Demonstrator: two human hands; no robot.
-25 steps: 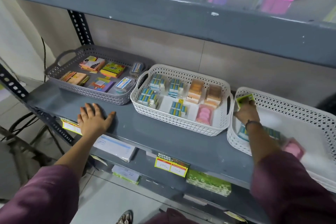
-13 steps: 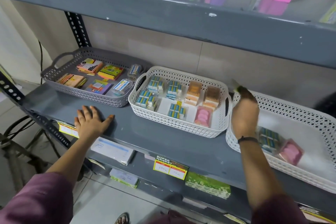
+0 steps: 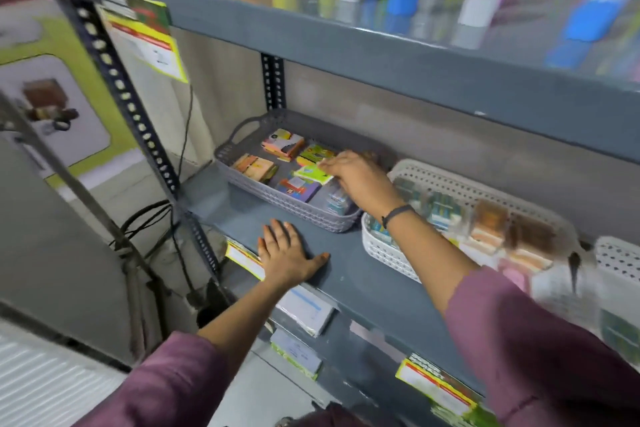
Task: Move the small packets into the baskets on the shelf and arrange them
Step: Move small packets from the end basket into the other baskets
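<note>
Right hand (image 3: 360, 177) pinches small green-yellow packet (image 3: 313, 174) over grey perforated plastic basket (image 3: 287, 203) on grey metal shelf (image 3: 346, 274). Left hand (image 3: 287, 255) spread flat on shelf. Packet print and yellow shelf-edge price tag (image 3: 438, 386) too blurred to read.

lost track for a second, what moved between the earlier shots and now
The right hand left the far right white basket, carrying a green-yellow packet, and crossed leftward; it now holds the packet over the grey basket. The head camera swung left with it. The left hand stayed flat on the shelf, and the middle white basket kept its place.
</note>
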